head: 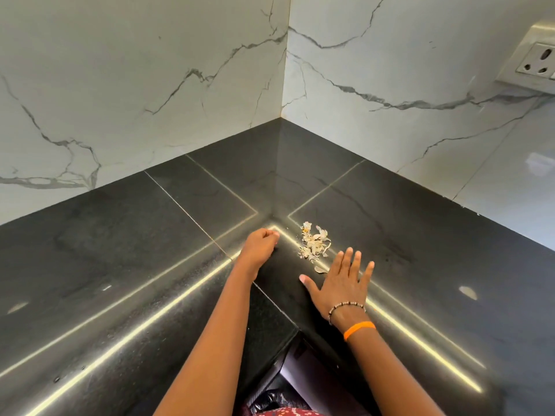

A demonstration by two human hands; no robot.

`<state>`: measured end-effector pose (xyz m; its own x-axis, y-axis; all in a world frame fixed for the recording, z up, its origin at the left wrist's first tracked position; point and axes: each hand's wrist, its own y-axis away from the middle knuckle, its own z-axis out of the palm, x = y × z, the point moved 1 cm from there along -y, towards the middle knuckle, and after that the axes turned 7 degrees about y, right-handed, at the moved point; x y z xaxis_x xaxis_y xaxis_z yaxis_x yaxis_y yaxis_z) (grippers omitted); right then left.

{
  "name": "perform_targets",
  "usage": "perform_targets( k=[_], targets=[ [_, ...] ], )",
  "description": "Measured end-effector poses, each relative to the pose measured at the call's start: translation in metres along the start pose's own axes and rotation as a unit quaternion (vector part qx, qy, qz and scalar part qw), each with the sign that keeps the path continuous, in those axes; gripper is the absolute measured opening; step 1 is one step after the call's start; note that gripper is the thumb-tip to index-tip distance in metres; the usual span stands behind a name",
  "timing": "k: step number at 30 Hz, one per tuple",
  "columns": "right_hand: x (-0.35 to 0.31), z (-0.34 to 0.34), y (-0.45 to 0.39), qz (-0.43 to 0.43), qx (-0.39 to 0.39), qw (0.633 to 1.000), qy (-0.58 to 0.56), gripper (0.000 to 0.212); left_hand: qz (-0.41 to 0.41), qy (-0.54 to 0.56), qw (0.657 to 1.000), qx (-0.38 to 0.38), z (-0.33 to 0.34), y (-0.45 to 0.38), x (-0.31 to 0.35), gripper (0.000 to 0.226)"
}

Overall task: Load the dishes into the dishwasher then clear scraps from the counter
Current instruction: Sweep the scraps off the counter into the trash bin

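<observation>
A small heap of pale, papery scraps (313,243) lies on the black counter (135,259) near its inner corner. One loose piece (320,269) sits apart, just ahead of my right hand (341,283). That hand lies flat on the counter with fingers straight and spread, fingertips close to the heap. My left hand (260,246) is to the left of the heap with its fingers curled in; whether it holds any scrap is hidden. No dishes or dishwasher are in view.
White marble-look walls (150,85) meet in a corner behind the counter. A wall socket (537,63) sits at the upper right. The counter's front edge (288,331) forms an inside corner near my body, with a black bag (270,400) below.
</observation>
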<state>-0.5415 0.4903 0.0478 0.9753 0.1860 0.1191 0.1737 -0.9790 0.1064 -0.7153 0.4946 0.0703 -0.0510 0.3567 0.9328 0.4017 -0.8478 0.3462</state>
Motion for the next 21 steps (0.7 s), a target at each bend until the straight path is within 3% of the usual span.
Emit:
perform_targets(
  k=[5,9,12,17,21],
  targets=[
    [-0.007,0.011,0.008,0.002,0.011,0.999,-0.045,0.131,0.011,-0.052,0.998,0.043,0.004,-0.008,-0.009,0.015],
    [-0.016,0.004,-0.011,-0.017,-0.012,0.998,-0.06,0.101,0.044,-0.129,0.988,0.069,0.008,-0.01,-0.01,0.022],
    [-0.021,-0.002,-0.039,-0.082,-0.026,0.992,-0.094,0.089,0.076,-0.195,0.973,0.093,0.013,-0.008,-0.009,0.024],
    [-0.002,-0.019,-0.08,-0.129,-0.048,0.948,-0.288,0.066,0.143,-0.262,0.949,0.101,0.013,-0.013,-0.015,0.022],
    [0.011,-0.023,-0.099,-0.087,-0.036,0.922,-0.377,0.062,0.178,-0.302,0.928,0.124,0.015,-0.016,-0.019,0.02]
  ],
)
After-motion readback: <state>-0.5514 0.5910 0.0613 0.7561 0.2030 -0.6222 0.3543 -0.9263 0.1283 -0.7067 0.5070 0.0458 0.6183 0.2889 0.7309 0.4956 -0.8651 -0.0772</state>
